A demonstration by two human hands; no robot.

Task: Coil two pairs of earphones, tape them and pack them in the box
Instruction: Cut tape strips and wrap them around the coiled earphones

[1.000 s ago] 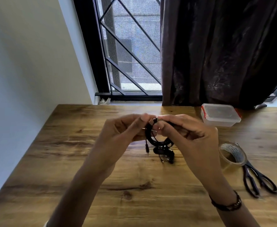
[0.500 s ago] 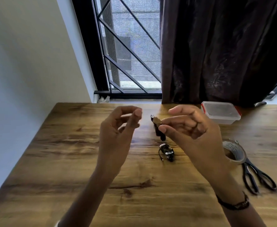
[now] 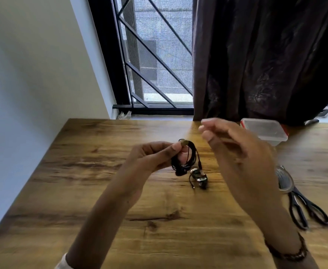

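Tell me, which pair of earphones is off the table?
The black coil pinched in the left hand; the other taped coil lies on the table below it.

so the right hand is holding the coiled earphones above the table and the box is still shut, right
Not quite: the head view shows the left hand holding the coiled earphones above the table; the right hand is empty. The box is still shut.

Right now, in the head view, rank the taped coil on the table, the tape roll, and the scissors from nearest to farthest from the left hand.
From the left hand:
1. Taped coil, on the table just right of that hand.
2. Tape roll, farther right, partly behind the right hand.
3. Scissors, beyond the roll, by the table's right edge.
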